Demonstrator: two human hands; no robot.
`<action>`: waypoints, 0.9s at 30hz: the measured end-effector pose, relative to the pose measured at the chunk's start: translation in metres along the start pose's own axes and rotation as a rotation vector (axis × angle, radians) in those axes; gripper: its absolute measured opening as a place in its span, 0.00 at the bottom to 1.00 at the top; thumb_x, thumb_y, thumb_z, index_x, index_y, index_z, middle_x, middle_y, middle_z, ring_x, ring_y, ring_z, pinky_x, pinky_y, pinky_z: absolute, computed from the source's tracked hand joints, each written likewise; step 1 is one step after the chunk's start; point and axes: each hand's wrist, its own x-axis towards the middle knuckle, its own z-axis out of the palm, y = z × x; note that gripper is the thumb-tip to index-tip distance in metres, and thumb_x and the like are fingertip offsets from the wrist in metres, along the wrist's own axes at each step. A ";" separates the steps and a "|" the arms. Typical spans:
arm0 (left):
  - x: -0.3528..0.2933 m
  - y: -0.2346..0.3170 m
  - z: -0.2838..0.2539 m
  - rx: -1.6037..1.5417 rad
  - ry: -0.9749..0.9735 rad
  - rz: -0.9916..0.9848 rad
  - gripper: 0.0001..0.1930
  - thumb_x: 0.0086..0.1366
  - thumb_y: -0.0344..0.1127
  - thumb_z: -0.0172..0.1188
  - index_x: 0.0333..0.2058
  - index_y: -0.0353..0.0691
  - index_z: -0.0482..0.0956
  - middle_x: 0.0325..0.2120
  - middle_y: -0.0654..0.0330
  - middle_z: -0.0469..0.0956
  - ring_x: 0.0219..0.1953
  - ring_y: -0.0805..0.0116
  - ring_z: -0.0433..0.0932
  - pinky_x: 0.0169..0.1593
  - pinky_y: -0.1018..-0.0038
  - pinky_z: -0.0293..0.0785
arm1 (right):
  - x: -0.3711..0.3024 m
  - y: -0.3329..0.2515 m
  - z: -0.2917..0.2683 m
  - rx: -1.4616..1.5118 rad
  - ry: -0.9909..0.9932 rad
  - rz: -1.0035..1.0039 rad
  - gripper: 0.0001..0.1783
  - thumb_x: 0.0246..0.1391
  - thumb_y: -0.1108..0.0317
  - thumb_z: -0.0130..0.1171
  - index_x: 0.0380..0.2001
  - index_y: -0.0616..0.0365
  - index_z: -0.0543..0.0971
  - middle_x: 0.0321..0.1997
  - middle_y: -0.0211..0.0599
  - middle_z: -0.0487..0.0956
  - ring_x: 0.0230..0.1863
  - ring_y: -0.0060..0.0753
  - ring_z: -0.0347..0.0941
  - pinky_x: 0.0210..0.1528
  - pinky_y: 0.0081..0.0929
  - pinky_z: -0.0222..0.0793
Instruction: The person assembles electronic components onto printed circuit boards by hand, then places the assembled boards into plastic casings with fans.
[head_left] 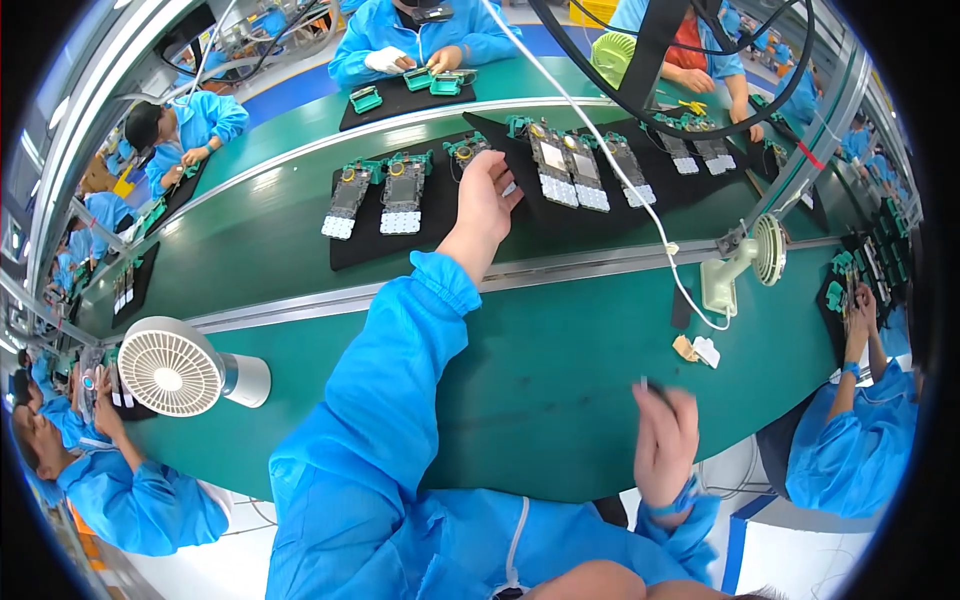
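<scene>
My left hand [482, 212] stretches across the metal rail to the far strip of the table. Its fingers curl round a circuit board [464, 150] with a green connector piece at its top and white pads at its lower end; the hand covers most of that board. More such boards [403, 190] lie in a row on black mats [360, 250] to either side. Close to my body on the right, my right hand [667, 440] is raised over the near table [560, 400], fingers pinched on a small dark object [657, 392] too blurred to name.
A white desk fan [170, 368] stands at left, a small pale green fan [765, 250] is clamped to the rail at right. A white cable [640, 190] hangs down across the view. Small white and tan scraps [697, 349] lie beneath it. Co-workers in blue sit all around.
</scene>
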 end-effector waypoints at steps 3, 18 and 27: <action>-0.006 0.009 0.003 0.030 -0.031 0.005 0.20 0.55 0.44 0.59 0.44 0.45 0.69 0.47 0.59 0.66 0.50 0.60 0.65 0.52 0.58 0.62 | 0.079 -0.019 0.029 -0.149 -0.073 -0.088 0.32 0.47 0.69 0.66 0.56 0.60 0.69 0.50 0.49 0.69 0.45 0.51 0.72 0.40 0.38 0.73; -0.026 0.151 -0.111 1.194 0.532 0.810 0.13 0.58 0.37 0.54 0.36 0.39 0.83 0.30 0.51 0.82 0.38 0.57 0.82 0.43 0.65 0.76 | 0.201 0.029 0.158 -0.460 0.120 -0.129 0.12 0.56 0.60 0.57 0.30 0.58 0.72 0.35 0.46 0.69 0.24 0.53 0.74 0.24 0.43 0.73; -0.030 0.208 -0.256 2.653 0.119 0.017 0.15 0.52 0.29 0.59 0.40 0.38 0.76 0.36 0.52 0.78 0.41 0.48 0.77 0.44 0.59 0.75 | 0.203 0.025 0.158 -0.513 0.090 -0.127 0.12 0.56 0.61 0.58 0.33 0.59 0.73 0.36 0.46 0.69 0.24 0.52 0.75 0.24 0.40 0.74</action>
